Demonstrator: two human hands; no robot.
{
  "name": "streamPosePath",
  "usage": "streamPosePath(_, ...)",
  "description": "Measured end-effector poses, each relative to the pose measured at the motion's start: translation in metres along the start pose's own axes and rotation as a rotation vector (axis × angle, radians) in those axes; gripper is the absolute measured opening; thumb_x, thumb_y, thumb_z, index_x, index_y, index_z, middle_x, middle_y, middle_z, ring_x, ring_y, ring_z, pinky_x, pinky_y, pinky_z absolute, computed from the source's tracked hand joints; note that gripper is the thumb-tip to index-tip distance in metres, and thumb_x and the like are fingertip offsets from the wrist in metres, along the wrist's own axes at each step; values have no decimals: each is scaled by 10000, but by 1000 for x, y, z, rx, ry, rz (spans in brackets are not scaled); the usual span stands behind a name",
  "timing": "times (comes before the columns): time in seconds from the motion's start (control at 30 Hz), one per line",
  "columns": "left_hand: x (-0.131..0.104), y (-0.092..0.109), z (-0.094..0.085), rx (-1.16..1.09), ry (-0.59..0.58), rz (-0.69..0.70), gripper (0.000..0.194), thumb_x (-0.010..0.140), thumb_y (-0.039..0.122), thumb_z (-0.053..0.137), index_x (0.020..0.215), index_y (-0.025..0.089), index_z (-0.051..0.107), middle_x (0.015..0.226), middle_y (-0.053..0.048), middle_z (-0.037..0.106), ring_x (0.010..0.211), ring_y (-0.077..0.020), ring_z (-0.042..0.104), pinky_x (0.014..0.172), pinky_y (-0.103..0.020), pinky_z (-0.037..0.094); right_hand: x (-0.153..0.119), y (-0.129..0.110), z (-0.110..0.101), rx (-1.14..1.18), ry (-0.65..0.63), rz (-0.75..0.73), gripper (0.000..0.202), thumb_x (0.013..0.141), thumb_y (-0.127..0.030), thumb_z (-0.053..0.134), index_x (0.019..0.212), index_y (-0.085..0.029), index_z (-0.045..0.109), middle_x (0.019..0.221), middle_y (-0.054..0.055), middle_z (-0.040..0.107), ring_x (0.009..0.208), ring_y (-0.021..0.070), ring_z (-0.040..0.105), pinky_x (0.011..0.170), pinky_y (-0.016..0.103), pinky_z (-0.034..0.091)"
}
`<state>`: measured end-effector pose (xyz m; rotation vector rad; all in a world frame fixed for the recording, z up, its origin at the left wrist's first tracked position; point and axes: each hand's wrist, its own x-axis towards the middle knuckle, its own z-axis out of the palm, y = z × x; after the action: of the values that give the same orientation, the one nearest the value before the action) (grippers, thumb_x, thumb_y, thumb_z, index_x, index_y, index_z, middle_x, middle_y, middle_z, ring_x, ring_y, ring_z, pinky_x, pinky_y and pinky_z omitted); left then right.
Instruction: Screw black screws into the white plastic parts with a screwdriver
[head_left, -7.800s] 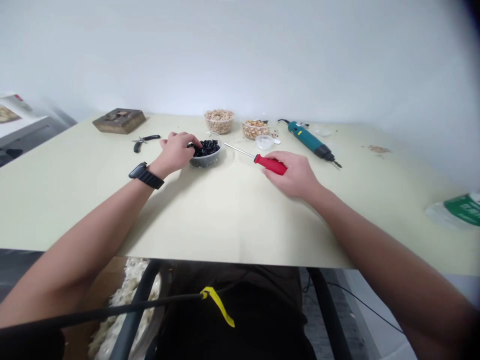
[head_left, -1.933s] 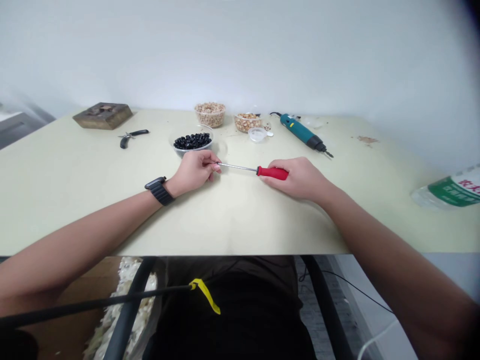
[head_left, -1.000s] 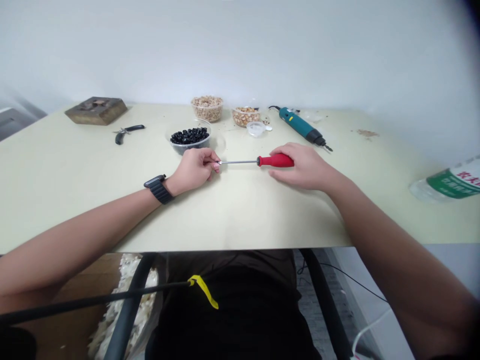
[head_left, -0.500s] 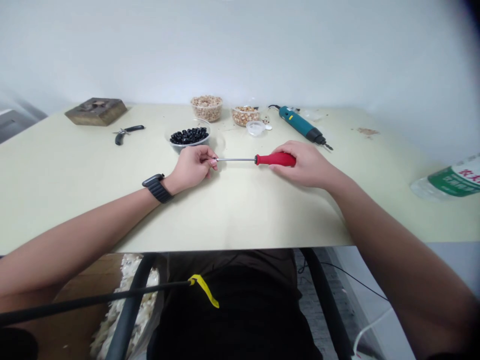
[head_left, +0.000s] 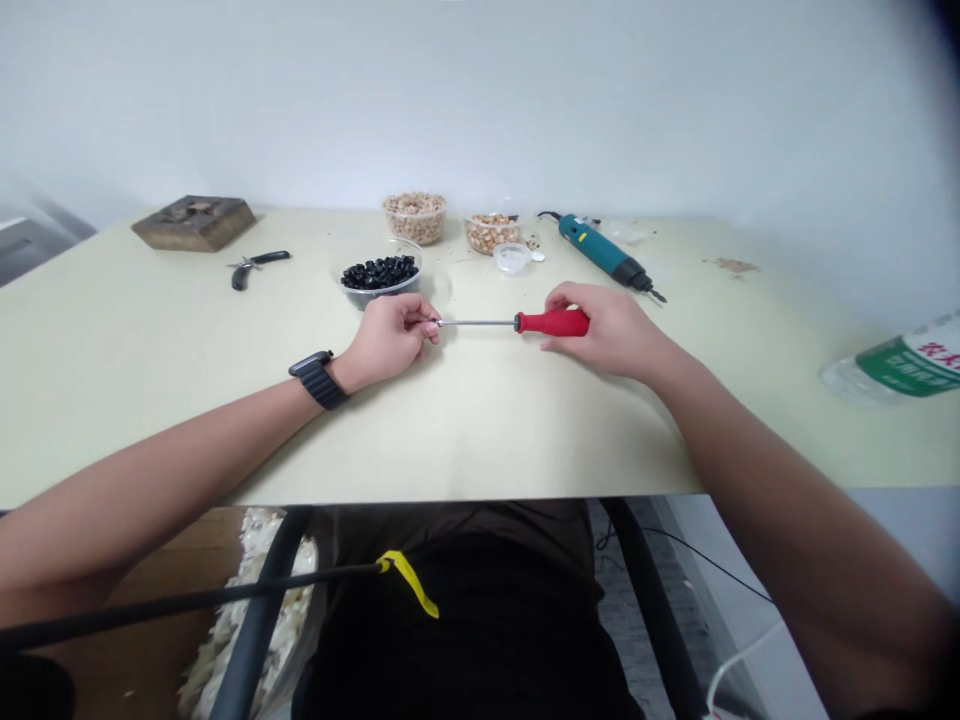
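Observation:
A screwdriver (head_left: 555, 322) with a red handle and a thin metal shaft lies level between my two hands, its tip to the left. My right hand (head_left: 607, 328) grips the handle, thumb and fingers round its end. At the tip, my left hand (head_left: 394, 335) is closed in a pinch; whatever small piece is between the fingertips is mostly hidden, with only a speck of dark showing. Just behind my left hand stands a clear bowl (head_left: 356, 297) of small, shiny black pieces (head_left: 380, 272).
Along the back are a tub of pale pieces (head_left: 415, 218), a tub of brownish pieces (head_left: 491, 235), a small clear lid (head_left: 512, 258) and a teal rotary tool (head_left: 600, 250). Black-handled pliers (head_left: 251, 267) and a dark block (head_left: 195, 222) lie left. A bottle (head_left: 900, 365) lies right.
The screwdriver's shaft and my left hand have shifted very slightly to the right. My right hand's fingers have moved a little on the handle, showing a bit more of its front end.

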<state>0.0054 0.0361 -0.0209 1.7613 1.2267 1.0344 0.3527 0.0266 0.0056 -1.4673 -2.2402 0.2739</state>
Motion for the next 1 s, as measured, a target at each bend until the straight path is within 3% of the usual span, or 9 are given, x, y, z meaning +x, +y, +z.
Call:
streamPosePath(0.13, 1, -2, 0, 21, -4, 9, 51, 809, 176, 733, 852, 198, 716, 783, -53, 837, 527, -145, 652, 529, -263, 478, 0, -1, -1, -7, -51, 81, 545, 849, -489, 1002, 1304, -267, 802, 1085, 97, 835, 946, 333, 735, 851, 446, 532)
streamPosePath(0.27, 1, -4, -2, 15, 12, 18, 67, 791, 176, 730, 846, 205, 705, 788, -54, 837, 532, -144, 644, 537, -267, 485, 2, 0, -4, -16, -81, -52, 332, 998, -489, 819, 1207, -233, 842, 1218, 158, 825, 1101, 378, 748, 969, 499, 554)
streamPosePath(0.33, 1, -4, -2, 21, 5, 24, 65, 792, 187, 734, 848, 206, 706, 796, -56, 843, 529, -144, 644, 538, -268, 488, 1, 1, -4, -23, -60, -61, 290, 969, -453, 848, 1171, -245, 830, 1192, 143, 823, 1077, 368, 747, 951, 486, 550)
streamPosePath(0.47, 1, -5, -1, 34, -9, 36, 63, 800, 197, 732, 861, 203, 718, 799, -54, 846, 537, -148, 655, 539, -267, 487, -1, -2, -2, -51, -30, 80, 456, 867, -430, 990, 1244, -287, 775, 1048, 73, 829, 923, 324, 737, 833, 425, 509)
streamPosePath(0.53, 1, -4, 0, 25, -4, 24, 60, 803, 185, 728, 858, 203, 711, 792, -52, 839, 537, -148, 653, 537, -267, 482, -2, -5, -3, -48, -22, 103, 473, 864, -455, 987, 1250, -276, 781, 1066, 86, 837, 940, 337, 743, 841, 436, 521)
streamPosePath(0.7, 3, -2, -2, -1, 17, -20, 58, 824, 157, 727, 851, 201, 701, 772, -45, 819, 516, -140, 641, 526, -267, 469, 1, -3, -7, 9, -53, -60, 372, 1023, -493, 758, 1253, -220, 861, 1290, 186, 797, 1140, 399, 748, 995, 529, 566)
streamPosePath(0.8, 2, -3, -2, -4, 9, -8, 72, 824, 159, 745, 857, 203, 699, 784, -45, 825, 525, -142, 644, 532, -267, 477, 1, 0, -6, 2, -30, -65, 326, 951, -456, 836, 1192, -236, 840, 1228, 164, 797, 1089, 381, 743, 957, 508, 559)
streamPosePath(0.93, 1, -5, -2, 12, 5, 11, 71, 839, 171, 755, 880, 203, 707, 810, -52, 836, 530, -143, 646, 550, -275, 498, -3, -5, -1, -29, -72, 47, 392, 906, -435, 942, 1219, -288, 755, 967, 57, 781, 848, 302, 694, 800, 424, 490)
streamPosePath(1.0, 2, -5, -3, 15, 6, 10, 65, 844, 174, 753, 875, 203, 704, 812, -56, 838, 527, -144, 644, 549, -279, 504, -3, -8, 0, -34, -49, 68, 419, 902, -443, 953, 1235, -283, 755, 975, 59, 789, 849, 301, 695, 798, 421, 489)
